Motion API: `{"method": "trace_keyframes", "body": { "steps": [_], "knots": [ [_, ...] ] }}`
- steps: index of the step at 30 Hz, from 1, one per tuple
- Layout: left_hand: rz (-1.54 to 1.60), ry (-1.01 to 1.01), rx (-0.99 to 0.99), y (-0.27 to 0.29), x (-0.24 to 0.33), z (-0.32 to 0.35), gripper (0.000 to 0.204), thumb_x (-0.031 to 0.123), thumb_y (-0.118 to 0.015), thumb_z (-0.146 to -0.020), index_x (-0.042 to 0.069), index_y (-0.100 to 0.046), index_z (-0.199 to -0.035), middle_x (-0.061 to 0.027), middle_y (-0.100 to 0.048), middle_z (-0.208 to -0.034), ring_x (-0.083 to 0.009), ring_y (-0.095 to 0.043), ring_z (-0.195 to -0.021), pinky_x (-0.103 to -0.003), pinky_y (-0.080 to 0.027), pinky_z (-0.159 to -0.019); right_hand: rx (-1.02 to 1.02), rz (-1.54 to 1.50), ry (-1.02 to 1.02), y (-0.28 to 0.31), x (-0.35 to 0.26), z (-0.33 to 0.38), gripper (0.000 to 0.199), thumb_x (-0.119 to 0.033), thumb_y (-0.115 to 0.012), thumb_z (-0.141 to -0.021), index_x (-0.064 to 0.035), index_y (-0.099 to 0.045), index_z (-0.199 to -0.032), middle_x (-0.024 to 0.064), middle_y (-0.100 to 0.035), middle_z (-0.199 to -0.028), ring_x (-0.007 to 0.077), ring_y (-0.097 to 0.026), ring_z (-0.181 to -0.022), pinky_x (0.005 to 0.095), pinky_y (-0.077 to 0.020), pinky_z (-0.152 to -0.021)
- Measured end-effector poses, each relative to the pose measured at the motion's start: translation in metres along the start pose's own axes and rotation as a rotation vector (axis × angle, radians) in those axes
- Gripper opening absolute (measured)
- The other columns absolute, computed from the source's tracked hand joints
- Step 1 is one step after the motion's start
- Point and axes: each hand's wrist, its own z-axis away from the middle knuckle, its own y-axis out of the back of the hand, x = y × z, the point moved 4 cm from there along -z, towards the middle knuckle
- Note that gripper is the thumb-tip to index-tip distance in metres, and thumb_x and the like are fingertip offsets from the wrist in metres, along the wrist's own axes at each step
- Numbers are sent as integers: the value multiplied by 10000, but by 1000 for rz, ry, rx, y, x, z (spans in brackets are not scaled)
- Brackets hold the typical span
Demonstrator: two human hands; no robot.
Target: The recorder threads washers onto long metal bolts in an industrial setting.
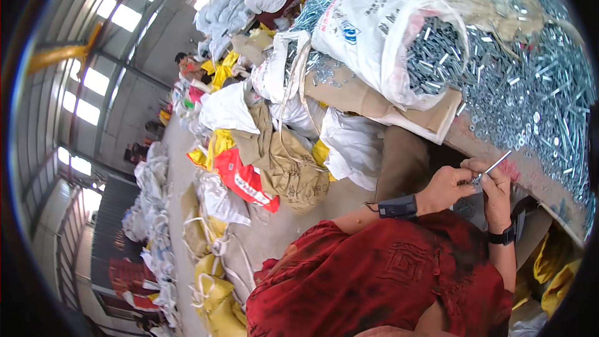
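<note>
Both hands meet just in front of the table edge. My left hand comes in from the left, fingers pinched at the lower end of a slim silver bolt. My right hand is closed around the same bolt from the right, thumb and fingers on its shaft. The bolt's free end points up and right. A small shiny piece shows between the fingertips; I cannot make out whether it is a nut or a washer. Beyond the hands, loose washers and bolts lie heaped on the table.
A white woven sack lies open on the table, metal sleeves spilling out. Cardboard sticks out under it. Sacks, including a tan one and a red one, cover the floor at left. A person bends over sacks farther back.
</note>
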Motion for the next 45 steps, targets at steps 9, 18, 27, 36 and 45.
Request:
{"method": "trace_keyframes", "body": {
  "steps": [9, 18, 27, 36, 45],
  "knots": [
    [-44, 87, -72, -37, 8, 6, 154, 135, -705, -840, -13, -662, -837, -68, -596, -675, -109, -562, -655, -326, -479, -613, -133, -73, -42, 42, 27, 17, 376, -348, -729, -797, 6, -620, -856, 125, -665, -992, 204, -626, -955, 332, -477, -880],
    [-473, 144, 475, 14, 23, 54, 199, 180, -700, -823, 8, -601, -809, -219, -574, -718, -369, -585, -652, -435, -453, -608, -227, -252, -45, -28, 18, 15, 693, -575, -477, -993, 48, -579, -1279, 174, -593, -1311, 282, -556, -1239, 394, -415, -1063],
    [-398, 37, 428, 17, 11, 44, 237, 265, -713, -795, 38, -650, -819, -199, -634, -735, -403, -628, -736, -488, -481, -657, -119, -306, -111, -17, 47, 10, 556, -402, -456, -1050, 92, -545, -1289, 179, -617, -1242, 242, -586, -1161, 389, -440, -1015],
    [-499, 42, 337, 31, 2, 75, 210, 257, -713, -760, 51, -675, -780, -168, -654, -725, -387, -653, -744, -485, -506, -669, 43, 164, -127, -36, 39, 2, 327, -271, -488, -1043, 15, -647, -1035, 20, -593, -798, 119, -582, -760, 276, -464, -723],
    [-507, -215, 248, 31, 12, 80, 186, 251, -691, -846, 95, -711, -945, -168, -687, -847, -363, -673, -760, -415, -548, -659, 132, 471, -98, -55, -3, 15, 176, -144, -608, -967, -60, -619, -813, -35, -557, -730, 62, -504, -671, 243, -397, -589]
  ]
}}
